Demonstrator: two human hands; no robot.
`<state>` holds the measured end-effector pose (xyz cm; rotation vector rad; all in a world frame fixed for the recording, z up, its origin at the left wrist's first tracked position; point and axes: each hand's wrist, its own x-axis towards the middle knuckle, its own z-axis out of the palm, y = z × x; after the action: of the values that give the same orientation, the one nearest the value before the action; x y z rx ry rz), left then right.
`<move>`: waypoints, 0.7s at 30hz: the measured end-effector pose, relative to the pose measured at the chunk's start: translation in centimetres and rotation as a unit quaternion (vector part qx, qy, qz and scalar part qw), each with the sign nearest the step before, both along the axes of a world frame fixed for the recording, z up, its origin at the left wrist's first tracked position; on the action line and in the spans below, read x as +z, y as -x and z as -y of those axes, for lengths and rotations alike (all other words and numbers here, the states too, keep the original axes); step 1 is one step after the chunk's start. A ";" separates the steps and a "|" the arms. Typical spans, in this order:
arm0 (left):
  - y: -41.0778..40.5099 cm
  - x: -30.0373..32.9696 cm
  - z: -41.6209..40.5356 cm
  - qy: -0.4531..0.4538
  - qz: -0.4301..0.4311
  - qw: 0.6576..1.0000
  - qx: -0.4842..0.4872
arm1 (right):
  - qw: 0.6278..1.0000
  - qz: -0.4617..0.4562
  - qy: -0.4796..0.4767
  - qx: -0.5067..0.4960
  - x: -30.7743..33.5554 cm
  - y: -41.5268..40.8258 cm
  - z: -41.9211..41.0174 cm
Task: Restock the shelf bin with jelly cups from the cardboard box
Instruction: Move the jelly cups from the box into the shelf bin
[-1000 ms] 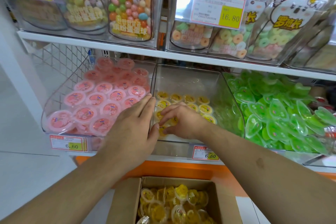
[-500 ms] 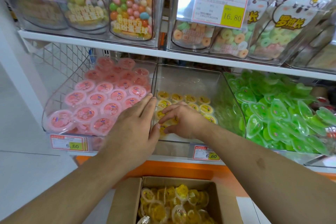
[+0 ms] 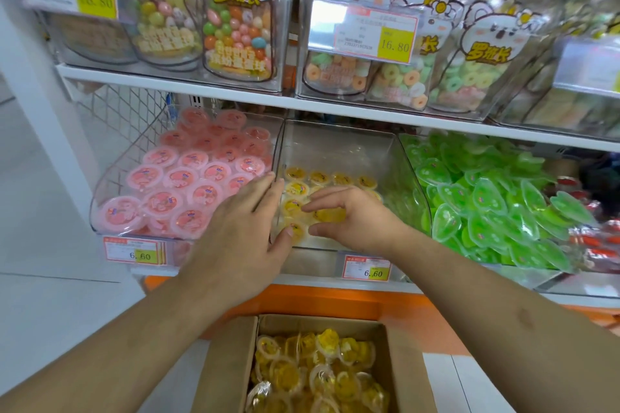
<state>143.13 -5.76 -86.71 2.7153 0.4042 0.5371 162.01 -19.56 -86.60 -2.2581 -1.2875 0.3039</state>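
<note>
Head view: I reach both hands into the clear shelf bin [image 3: 339,147] on the lower shelf [image 3: 335,111], setting yellow jelly cups [image 3: 322,178] in rows on its floor. My right hand [image 3: 352,216] curls its thumb and fingers round one yellow cup [image 3: 330,214] near the bin's front edge; my left hand [image 3: 245,228] lies flat, fingers straight and together, along the bin's left wall, its thumb touching a cup at the front left corner.

To do this well, I judge the held cup should go down lid-up into the gap in the front rows, snug against its neighbours, with the flat hand keeping the left column from sliding. The bin holds only a thin layer toward its front and left; the back and upper space stand bare, so much restocking remains.

The cardboard box [image 3: 231,362] sits open below the shelf's front edge, heaped with more yellow cups [image 3: 318,369].

Around: a bin of pink cups [image 3: 188,184] just left, a bin of green leaf-shaped jellies [image 3: 496,204] just right, candy jars [image 3: 235,27] on the shelf above, and price tags [image 3: 367,268] on the front edge. The upper shelf overhangs the bin's rear, and the tall clear side walls narrow my reach; the wrists must come in from the front.
</note>
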 end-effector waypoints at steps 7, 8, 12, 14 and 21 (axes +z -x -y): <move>2.9 -1.3 6.1 0.036 0.025 0.996 -0.074 | 0.987 -0.005 -0.159 -0.008 0.5 6.2 8.0; 3.2 -2.3 6.8 0.048 0.006 0.995 -0.086 | 0.986 -0.010 -0.168 -0.011 -0.3 7.0 9.1; 4.0 -6.8 8.7 0.100 -0.096 0.987 -0.083 | 0.998 -0.026 -0.040 -0.033 -6.4 8.6 12.4; 4.2 -9.4 9.0 0.107 -0.156 0.979 -0.078 | 0.990 -0.045 0.117 -0.066 -9.8 8.4 13.6; 3.2 -18.7 8.4 0.170 -0.313 0.931 -0.083 | 0.934 -0.119 0.335 0.023 -16.7 7.4 15.1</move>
<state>139.91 -14.19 -105.42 2.4822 0.3703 -0.4302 154.60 -34.62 -103.28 -2.6150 -1.2253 1.1482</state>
